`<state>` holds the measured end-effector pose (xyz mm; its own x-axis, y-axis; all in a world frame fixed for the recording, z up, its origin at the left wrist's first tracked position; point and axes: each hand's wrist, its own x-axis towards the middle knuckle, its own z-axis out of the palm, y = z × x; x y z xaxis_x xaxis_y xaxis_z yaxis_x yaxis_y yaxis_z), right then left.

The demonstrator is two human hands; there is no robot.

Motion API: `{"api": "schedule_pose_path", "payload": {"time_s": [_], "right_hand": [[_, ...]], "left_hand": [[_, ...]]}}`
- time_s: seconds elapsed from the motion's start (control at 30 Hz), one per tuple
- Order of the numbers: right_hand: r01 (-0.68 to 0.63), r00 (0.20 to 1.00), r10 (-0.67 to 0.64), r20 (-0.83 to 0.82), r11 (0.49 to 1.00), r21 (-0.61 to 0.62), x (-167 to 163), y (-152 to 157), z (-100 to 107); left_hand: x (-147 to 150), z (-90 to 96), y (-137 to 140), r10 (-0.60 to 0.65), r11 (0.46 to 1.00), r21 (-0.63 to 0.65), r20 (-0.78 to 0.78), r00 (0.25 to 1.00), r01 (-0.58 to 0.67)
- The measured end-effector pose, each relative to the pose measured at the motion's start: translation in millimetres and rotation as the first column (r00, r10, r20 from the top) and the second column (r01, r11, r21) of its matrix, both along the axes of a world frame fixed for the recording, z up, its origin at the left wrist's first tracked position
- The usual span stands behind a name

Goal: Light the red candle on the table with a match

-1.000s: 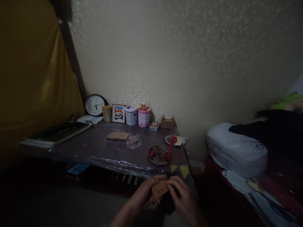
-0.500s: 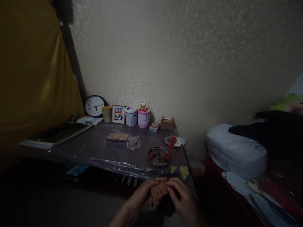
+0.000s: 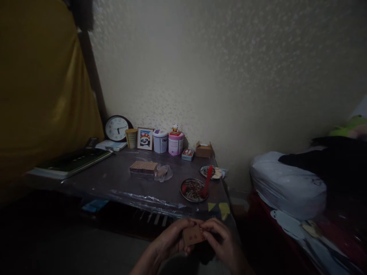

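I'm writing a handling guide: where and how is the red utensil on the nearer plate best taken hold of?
Probably by the upper part of the red utensil's handle, pinched from above and the near side. The handle slants up beyond the rim of the nearer plate, while the lower end sits among small dark and pale bits.

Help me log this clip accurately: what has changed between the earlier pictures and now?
The small brown piece has turned slightly, its top edge now nearer level. It, the left hand and the right hand sit a little lower in the picture. Nothing was taken hold of or let go; both hands still hold the piece. The clock and pink tub stayed put.
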<state>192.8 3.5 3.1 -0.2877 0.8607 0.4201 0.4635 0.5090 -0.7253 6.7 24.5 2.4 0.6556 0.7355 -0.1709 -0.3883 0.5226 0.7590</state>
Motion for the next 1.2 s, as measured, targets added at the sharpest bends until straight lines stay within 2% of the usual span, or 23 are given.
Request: {"api": "schedule_pose_path", "payload": {"time_s": [0.17, 0.33, 0.7, 0.83, 1.03, 1.2], "right_hand": [[-0.034, 0.999, 0.035, 0.015, 0.998, -0.057, 4.9, 1.4, -1.4], [-0.01, 1.0, 0.011, 0.01, 0.997, -0.071, 6.3, 3.3, -4.8], [-0.01, 0.996, -0.013, -0.085, 0.965, -0.261, 6.5, 2.9, -6.8], [0.023, 0.996, -0.044, -0.076, 0.964, -0.264, 4.9, 2.8, -3.8], [0.027, 0.991, -0.06, -0.116, 0.963, -0.269, 4.8, 3.3, -2.5], [0.005, 0.991, -0.041, -0.131, 0.964, -0.264, 8.4, 3.8, -5.4]], "left_hand": [[-1.0, 3.6, -0.1, -0.042, 0.998, 0.038, -0.001, 0.999, 0.042], [-2.2, 5.0, -0.2, -0.045, 0.998, 0.03, -0.019, 0.999, 0.046], [-4.6, 0.3, -0.5, -0.093, 0.99, 0.103, -0.011, 0.996, 0.094], [-5.9, -0.7, -1.4, -0.082, 0.989, 0.123, 0.022, 0.996, 0.079], [-10.8, 2.9, -3.1, -0.172, 0.974, 0.168, 0.13, 0.976, 0.15], [-14.8, 3.2, -2.8, -0.243, 0.962, 0.166, 0.161, 0.956, 0.217]]}}
